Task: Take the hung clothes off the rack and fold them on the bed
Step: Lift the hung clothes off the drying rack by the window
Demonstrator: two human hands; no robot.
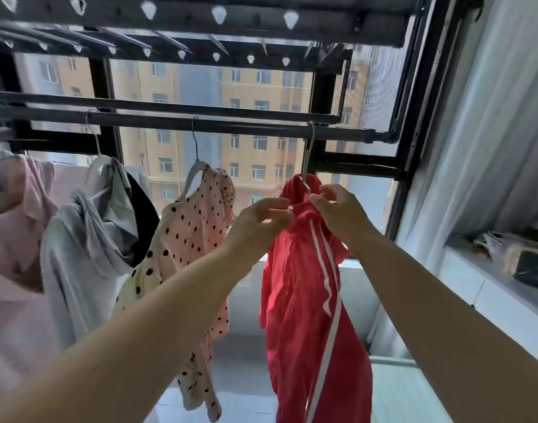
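Red trousers point(304, 285) at the rail's point(200, 125) right end: our left hand point(261, 222) and right hand point(337, 209) pinch the waistband, which we judge must next slide off its hanger point(307, 160).

- Left hand point(261, 221) and right hand point(341, 212): both bare, uncovered.
- Behind the grip, each wrist is bare too.
- Further back from the grip, left forearm point(157, 315) and right forearm point(429, 300) run bare to the picture's lower edge.

home balcony/laundry nook | drying rack point(200, 125) w/ hung clothes point(197, 227) | window point(206, 96), curtain point(487, 132)
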